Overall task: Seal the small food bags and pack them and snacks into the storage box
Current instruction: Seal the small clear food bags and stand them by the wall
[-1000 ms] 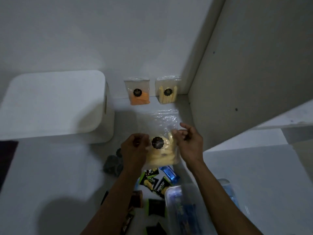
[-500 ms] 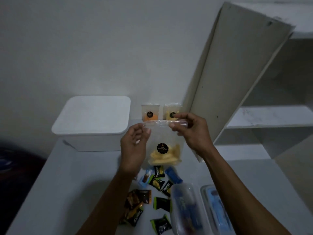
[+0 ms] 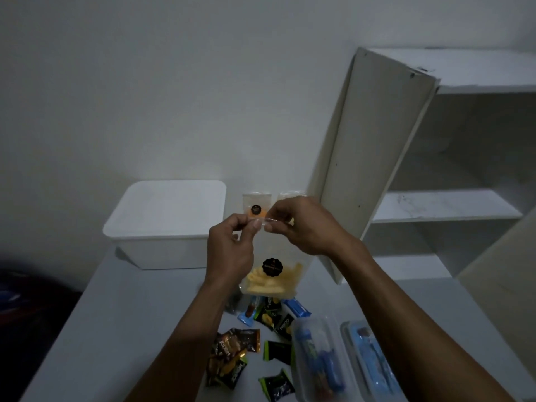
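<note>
Above tabletop (image 3: 121,309) | left hand (image 3: 230,250) + right hand (image 3: 304,224) pinch snack bag (image 3: 271,274) top strip | advice: press along zip end-to-end, keep bag upright.

Both hands raised together, left hand (image 3: 232,250) and right hand (image 3: 307,227) fingers pinching.

Lidded box (image 3: 171,219) back left on table (image 3: 116,314); wrapped snacks (image 3: 246,352) near front; clear container (image 3: 316,358) right of them; shelf (image 3: 435,204) far right.
</note>
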The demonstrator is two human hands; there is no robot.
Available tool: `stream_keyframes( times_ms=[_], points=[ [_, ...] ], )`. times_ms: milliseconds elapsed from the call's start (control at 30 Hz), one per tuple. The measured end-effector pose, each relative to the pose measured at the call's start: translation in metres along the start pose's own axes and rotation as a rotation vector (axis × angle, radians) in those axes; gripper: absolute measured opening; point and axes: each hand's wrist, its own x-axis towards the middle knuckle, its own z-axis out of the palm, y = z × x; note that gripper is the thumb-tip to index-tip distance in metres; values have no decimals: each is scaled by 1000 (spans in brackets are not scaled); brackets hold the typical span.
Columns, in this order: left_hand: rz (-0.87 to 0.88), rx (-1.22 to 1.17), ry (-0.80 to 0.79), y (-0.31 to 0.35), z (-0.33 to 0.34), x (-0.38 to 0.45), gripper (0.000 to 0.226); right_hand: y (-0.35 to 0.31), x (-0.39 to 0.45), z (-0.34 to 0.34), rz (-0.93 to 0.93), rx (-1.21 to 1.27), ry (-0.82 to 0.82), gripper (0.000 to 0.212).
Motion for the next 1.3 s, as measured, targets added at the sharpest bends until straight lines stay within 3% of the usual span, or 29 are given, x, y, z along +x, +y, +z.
stream_keyframes(
  times_ms=[167, 567, 700, 900, 1067, 1300],
  points=[
    [-2, -7, -3, 4, 1, 8, 16, 0, 11, -3, 19, 43, -25, 15],
    [-33, -71, 19, 0, -2, 21, 12, 0, 22, -10, 15, -114, -5, 14],
    [-17, -69, -51, 0, -13, 22, 7, -3, 22, -7, 19, -141, 39, 12],
    [3, -17, -39, -3, -20, 23, 15, -18, 20, -3, 4, -109, -14, 15],
    [9, -58, -47, 0, -25, 21, 11, -25, 17, -1, 13, -210, 50, 16],
    [27, -77, -51, 1, -28, 16, 18, -24, 12, -2, 63, -51, 4, 12]
  ],
)
